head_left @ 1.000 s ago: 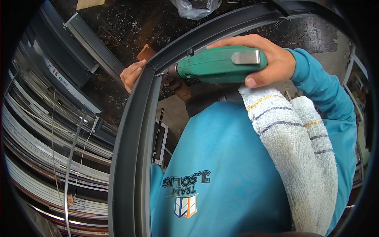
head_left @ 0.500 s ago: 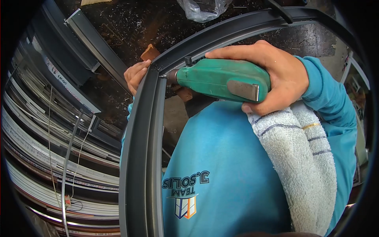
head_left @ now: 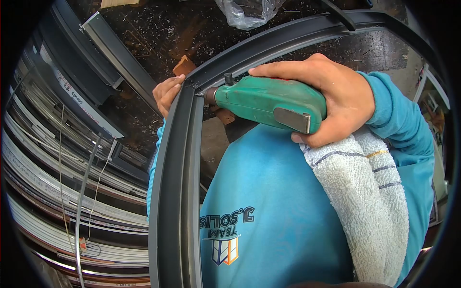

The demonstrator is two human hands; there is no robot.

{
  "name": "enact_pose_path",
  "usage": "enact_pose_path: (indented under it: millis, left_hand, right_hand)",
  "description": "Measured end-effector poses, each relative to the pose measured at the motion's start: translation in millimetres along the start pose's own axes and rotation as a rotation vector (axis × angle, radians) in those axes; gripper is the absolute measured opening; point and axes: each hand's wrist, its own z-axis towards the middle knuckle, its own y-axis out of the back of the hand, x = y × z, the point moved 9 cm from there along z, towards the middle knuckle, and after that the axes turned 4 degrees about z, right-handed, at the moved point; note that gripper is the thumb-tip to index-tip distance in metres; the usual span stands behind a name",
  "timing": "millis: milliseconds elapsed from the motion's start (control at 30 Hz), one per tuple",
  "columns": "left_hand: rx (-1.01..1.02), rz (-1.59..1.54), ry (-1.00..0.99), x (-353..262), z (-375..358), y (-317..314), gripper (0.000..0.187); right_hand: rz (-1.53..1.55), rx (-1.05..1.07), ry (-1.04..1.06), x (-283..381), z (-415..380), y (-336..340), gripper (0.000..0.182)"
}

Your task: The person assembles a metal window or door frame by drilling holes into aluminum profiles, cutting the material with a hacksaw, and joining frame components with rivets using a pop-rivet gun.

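Observation:
A green power drill (head_left: 269, 103) is gripped from behind by my right hand (head_left: 338, 98), with the thumb below its body and the fingers above. Its chuck (head_left: 211, 96) points left at the inner corner of a dark grey metal frame (head_left: 175, 168). My left hand (head_left: 168, 93) wraps round the outer side of that same corner, partly hidden behind it. Under the right forearm hangs a white towel (head_left: 360, 192) over the blue shirt.
Stacks of long profiles (head_left: 72, 201) fill the left side. A grey profile (head_left: 120, 62) lies at the upper left. Beyond the frame are a clear plastic bag (head_left: 247, 12) and an orange-brown block (head_left: 183, 66) on a dark surface strewn with shavings.
The drill's rear has tilted slightly downward with my right hand. The frame corner and my left hand have shifted a little to the right.

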Motion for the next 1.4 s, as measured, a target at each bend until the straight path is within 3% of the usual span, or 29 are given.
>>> enact_pose_path:
  millis: [333, 533, 667, 733, 833, 1033, 1233, 1267, 1300, 1367, 1400]
  left_hand:
    - [-0.044, 0.000, 0.023, -3, 2, 0, 0.037]
    - [-0.124, 0.019, -0.006, -1, -2, 2, 0.041]
    - [-0.016, 0.033, 0.020, -4, 5, 1, 0.034]
    - [-0.229, 0.025, -0.091, 3, -8, 4, 0.035]
    - [-0.361, 0.010, -0.147, 4, -9, 4, 0.041]
    - [-0.236, -0.013, -0.106, 9, -11, 4, 0.040]
    - [0.022, 0.056, 0.037, 0, 3, 1, 0.060]
    - [0.039, 0.055, 0.039, 0, 5, -2, 0.061]
    - [0.033, 0.068, 0.007, -5, 8, -3, 0.061]
    - [0.044, 0.097, -0.041, -10, 13, -5, 0.060]
    - [0.061, 0.112, -0.057, -10, 14, -5, 0.059]
  right_hand:
    - [0.080, -0.002, -0.077, -12, -4, 2, 0.086]
    - [0.396, -0.112, -0.377, -41, -11, 9, 0.057]
    - [0.436, 0.021, -0.556, -57, -12, 6, 0.070]
    - [0.457, -0.001, -0.547, -60, -14, 6, 0.070]
    - [0.469, 0.007, -0.550, -63, -16, 5, 0.071]
    - [0.500, 0.013, -0.578, -68, -16, 4, 0.071]
    - [0.478, 0.010, -0.552, -66, -14, 3, 0.068]
    - [0.491, -0.007, -0.459, -64, -10, 3, 0.069]
    - [0.195, -0.050, -0.356, -57, -9, 12, 0.067]
    - [0.464, -0.065, -0.518, -71, -10, -3, 0.064]
    - [0.457, -0.194, -0.506, -76, -13, 3, 0.044]
